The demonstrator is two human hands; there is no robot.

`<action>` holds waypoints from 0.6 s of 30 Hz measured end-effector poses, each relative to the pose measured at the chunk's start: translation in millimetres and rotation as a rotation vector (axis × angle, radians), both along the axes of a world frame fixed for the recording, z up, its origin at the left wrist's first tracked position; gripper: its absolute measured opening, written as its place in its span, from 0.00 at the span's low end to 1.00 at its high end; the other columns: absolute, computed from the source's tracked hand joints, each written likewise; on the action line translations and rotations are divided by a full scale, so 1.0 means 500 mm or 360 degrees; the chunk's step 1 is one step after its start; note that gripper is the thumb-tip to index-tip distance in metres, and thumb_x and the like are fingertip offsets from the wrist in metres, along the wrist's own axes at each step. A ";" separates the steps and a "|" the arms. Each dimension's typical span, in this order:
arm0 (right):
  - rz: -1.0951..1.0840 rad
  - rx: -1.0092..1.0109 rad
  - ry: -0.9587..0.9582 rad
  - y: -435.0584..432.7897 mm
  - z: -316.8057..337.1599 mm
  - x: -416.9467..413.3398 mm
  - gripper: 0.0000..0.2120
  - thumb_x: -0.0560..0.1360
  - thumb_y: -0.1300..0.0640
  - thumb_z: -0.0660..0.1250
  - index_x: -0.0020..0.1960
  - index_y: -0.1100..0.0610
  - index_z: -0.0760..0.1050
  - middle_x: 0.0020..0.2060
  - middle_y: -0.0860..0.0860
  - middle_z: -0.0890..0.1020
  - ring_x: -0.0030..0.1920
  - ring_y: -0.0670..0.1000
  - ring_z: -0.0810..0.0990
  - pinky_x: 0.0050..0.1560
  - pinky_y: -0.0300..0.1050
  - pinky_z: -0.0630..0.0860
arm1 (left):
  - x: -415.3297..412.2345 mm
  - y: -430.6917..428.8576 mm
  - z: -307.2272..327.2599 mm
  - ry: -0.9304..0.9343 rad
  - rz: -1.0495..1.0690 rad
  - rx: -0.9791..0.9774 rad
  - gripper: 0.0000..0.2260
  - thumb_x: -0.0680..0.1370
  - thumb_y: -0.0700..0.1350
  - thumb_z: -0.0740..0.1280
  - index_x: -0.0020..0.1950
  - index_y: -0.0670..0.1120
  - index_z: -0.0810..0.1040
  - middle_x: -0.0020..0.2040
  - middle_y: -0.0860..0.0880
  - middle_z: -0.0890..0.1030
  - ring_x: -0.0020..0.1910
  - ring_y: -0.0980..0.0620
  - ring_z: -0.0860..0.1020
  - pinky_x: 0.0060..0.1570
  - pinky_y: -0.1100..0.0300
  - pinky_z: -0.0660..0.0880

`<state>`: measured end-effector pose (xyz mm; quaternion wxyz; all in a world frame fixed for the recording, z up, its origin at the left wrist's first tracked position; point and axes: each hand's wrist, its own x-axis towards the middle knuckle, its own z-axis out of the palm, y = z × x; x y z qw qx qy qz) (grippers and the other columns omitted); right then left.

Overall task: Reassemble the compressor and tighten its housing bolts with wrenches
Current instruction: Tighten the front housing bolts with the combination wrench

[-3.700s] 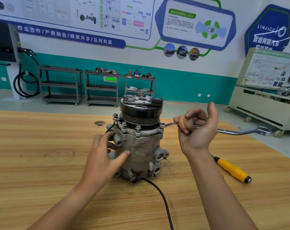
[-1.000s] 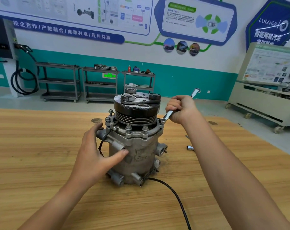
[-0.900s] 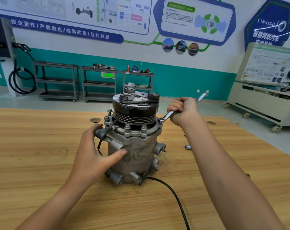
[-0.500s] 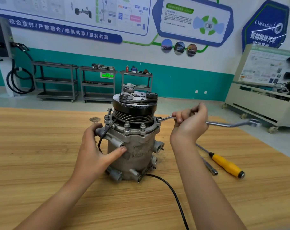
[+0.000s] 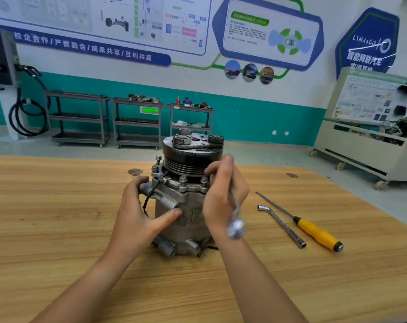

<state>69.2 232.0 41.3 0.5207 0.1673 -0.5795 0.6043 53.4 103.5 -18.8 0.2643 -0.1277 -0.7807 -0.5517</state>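
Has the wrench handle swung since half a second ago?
Yes. The wrench in the right hand has swung from pointing right of the compressor to pointing toward the person.

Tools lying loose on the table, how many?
2: the L-shaped socket wrench right of the compressor, and the yellow-handled screwdriver just beyond it. More may hide behind the compressor.

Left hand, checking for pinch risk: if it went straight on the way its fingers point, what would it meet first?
The compressor housing: the left hand points rightward and its fingertips seem to touch the grey body, though depth is unclear.
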 end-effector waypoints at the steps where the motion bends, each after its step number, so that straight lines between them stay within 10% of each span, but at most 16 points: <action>1: 0.0096 -0.0166 -0.0080 0.007 0.020 0.000 0.20 0.77 0.50 0.55 0.29 0.54 0.71 0.21 0.42 0.70 0.24 0.39 0.67 0.29 0.31 0.63 | 0.001 0.000 0.001 0.0003 0.0000 -0.0001 0.46 0.54 0.66 0.69 0.67 0.48 0.65 0.63 0.52 0.70 0.64 0.51 0.69 0.64 0.48 0.69; 7: 0.0920 -0.1224 -0.0471 0.136 0.159 -0.048 0.23 0.81 0.45 0.53 0.31 0.56 0.65 0.17 0.46 0.57 0.17 0.45 0.53 0.20 0.32 0.52 | -0.001 0.000 0.000 0.0006 0.0007 -0.0031 0.46 0.54 0.66 0.69 0.68 0.48 0.64 0.62 0.54 0.69 0.63 0.52 0.69 0.64 0.50 0.69; 18: 0.1443 -0.1414 -0.1313 0.176 0.137 -0.161 0.19 0.81 0.58 0.52 0.32 0.56 0.61 0.14 0.47 0.57 0.12 0.45 0.55 0.13 0.33 0.52 | -0.004 0.001 -0.002 0.0014 0.0031 -0.0027 0.44 0.55 0.63 0.70 0.67 0.49 0.65 0.63 0.53 0.70 0.63 0.52 0.69 0.64 0.50 0.68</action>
